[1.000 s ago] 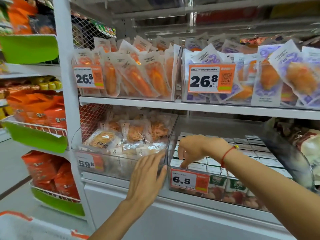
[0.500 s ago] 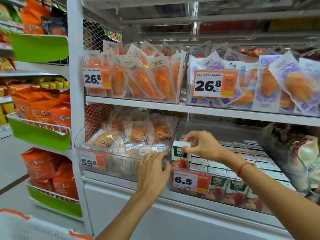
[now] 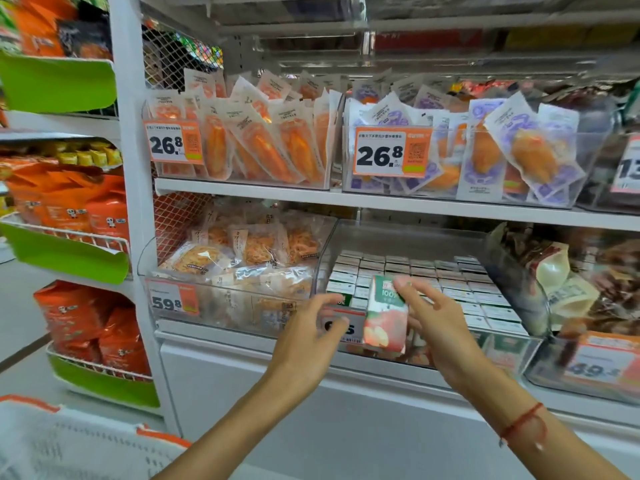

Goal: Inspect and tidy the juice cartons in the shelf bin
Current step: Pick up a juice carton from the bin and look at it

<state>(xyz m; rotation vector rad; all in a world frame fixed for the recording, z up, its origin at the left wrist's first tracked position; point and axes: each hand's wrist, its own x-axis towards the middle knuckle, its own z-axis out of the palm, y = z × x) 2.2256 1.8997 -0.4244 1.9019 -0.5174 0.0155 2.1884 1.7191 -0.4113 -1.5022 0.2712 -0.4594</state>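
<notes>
A clear shelf bin (image 3: 408, 237) on the lower shelf holds several rows of small juice cartons (image 3: 433, 275), seen from their white tops. My right hand (image 3: 436, 317) holds one carton (image 3: 386, 315) upright in front of the bin, above its price tag; the carton is green on top with red apples below. My left hand (image 3: 311, 336) hovers just left of that carton with fingers spread and loosely curved, holding nothing. The picture is blurred around both hands.
A bin of snack packets (image 3: 235, 271) sits left of the juice bin, and a bin of pouches (image 3: 561, 282) sits to its right. Orange and purple packets (image 3: 450, 157) fill the shelf above. A white basket (image 3: 69, 445) is at the lower left.
My right hand has lifted one carton out of the bin's front left corner and brought it forward and down. My left hand has come off the bin's front edge toward the carton.
</notes>
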